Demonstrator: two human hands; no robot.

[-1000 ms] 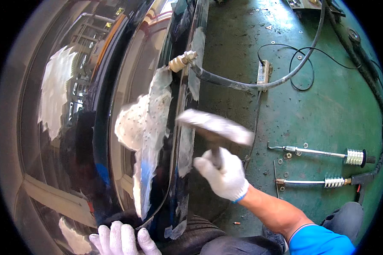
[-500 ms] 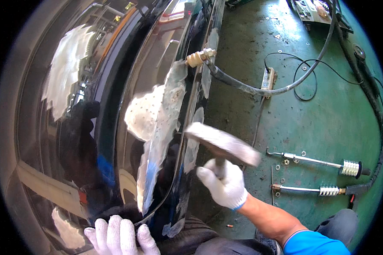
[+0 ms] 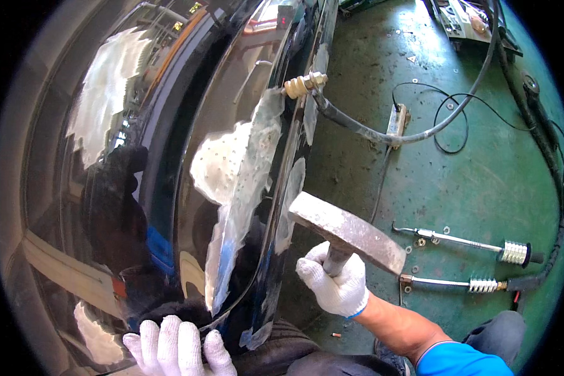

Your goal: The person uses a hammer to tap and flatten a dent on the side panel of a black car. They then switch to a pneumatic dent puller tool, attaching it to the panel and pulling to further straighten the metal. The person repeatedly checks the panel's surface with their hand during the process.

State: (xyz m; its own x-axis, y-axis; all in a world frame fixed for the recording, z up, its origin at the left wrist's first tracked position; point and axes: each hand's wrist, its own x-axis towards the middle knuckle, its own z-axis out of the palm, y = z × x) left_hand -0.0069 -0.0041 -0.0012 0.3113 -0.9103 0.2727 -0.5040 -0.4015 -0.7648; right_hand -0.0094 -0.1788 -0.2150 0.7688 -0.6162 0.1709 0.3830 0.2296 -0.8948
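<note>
My right hand (image 3: 338, 283), in a white knit glove, is wrapped round the handle of a hammer (image 3: 351, 230). The worn, whitish-grey hammer head stands over the floor, its left end just right of the panel edge, with a small gap between as far as I can see. At the lower left my left hand (image 3: 177, 346), also gloved, lies with fingers stretched out on the dark, glossy car body panel (image 3: 163, 238). Bare-metal patches show on that panel, and the middle patch (image 3: 222, 164) is dotted with small marks. The left palm is cut off below.
A brass-coloured clamp (image 3: 304, 84) with a thick cable (image 3: 413, 136) is fixed at the panel edge. Two slide hammers (image 3: 464, 240) lie on the green floor (image 3: 482, 182) at right, among scattered washers. A power strip (image 3: 396, 122) with a thin cord lies farther off.
The hammer, blurred before, has moved slightly right and down with my right hand and now looks sharp. My left hand stays in place. The view has shifted a little.
</note>
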